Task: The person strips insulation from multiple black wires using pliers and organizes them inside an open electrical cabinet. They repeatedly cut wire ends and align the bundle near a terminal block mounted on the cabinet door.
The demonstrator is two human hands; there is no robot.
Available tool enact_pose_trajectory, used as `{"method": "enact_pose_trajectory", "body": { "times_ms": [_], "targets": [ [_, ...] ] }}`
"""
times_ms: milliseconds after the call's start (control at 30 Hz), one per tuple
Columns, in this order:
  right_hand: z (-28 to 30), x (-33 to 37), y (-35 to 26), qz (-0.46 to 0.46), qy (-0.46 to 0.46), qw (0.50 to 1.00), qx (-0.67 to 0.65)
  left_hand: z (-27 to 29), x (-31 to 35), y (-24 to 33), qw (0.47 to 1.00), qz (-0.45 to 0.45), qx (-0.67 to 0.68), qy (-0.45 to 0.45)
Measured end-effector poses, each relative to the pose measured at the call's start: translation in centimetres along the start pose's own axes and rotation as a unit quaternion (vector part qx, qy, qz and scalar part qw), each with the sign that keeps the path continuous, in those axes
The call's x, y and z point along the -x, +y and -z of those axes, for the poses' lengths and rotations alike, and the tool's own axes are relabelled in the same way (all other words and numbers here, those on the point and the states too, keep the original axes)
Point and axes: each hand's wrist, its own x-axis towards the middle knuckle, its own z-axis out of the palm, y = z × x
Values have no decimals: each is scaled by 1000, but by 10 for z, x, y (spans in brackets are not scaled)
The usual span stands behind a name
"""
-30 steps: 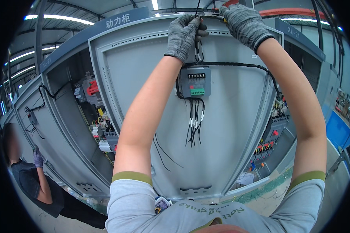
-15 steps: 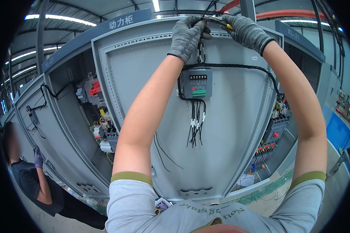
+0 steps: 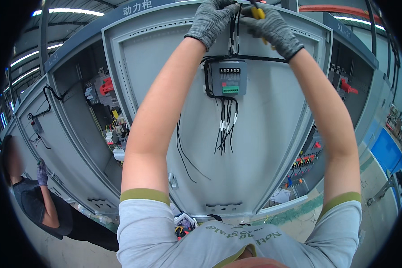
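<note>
Both my hands wear grey knit gloves and are raised at the top of a grey cabinet door. My left hand (image 3: 211, 22) is closed round the upper ends of black wires (image 3: 233, 33), its fingertips partly cut off by the upper edge. Just right of it, my right hand (image 3: 274, 32) grips a yellow-handled hand tool (image 3: 257, 12), which looks like pliers; its jaws are not clear. Below the hands, a grey module (image 3: 240, 76) with a green terminal block is fixed to the door. A black wire bundle (image 3: 263, 58) runs across above it, and loose wires with white markers (image 3: 225, 127) hang beneath.
Open cabinets flank the door (image 3: 263, 165), with breakers and wiring (image 3: 303, 163) inside on the right and more components (image 3: 114, 129) on the left. A person (image 3: 44, 201) stands at another door on the far left. Two loose black wires (image 3: 183, 154) dangle beside my left forearm.
The view has tilted lower, so the door and my hands sit higher in it. My right hand has turned the tool from roughly level to upright, away from the left hand's fingertips.
</note>
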Motion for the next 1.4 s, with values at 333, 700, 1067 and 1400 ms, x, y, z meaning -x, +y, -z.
{"method": "enact_pose_trajectory", "body": {
  "times_ms": [333,700,1067,1400],
  "targets": [
    [-27,-14,7,-20,22,999,14,33,51,44,923,-22,-383,-20],
    [-21,-10,0,21,31,998,58,54,118,28,785,56,-602,-132],
    [-24,-19,10,68,46,992,93,52,60,53,766,-54,-609,-196],
    [-21,-24,10,131,-2,988,88,28,26,71,612,-391,-678,-117]
  ]
}}
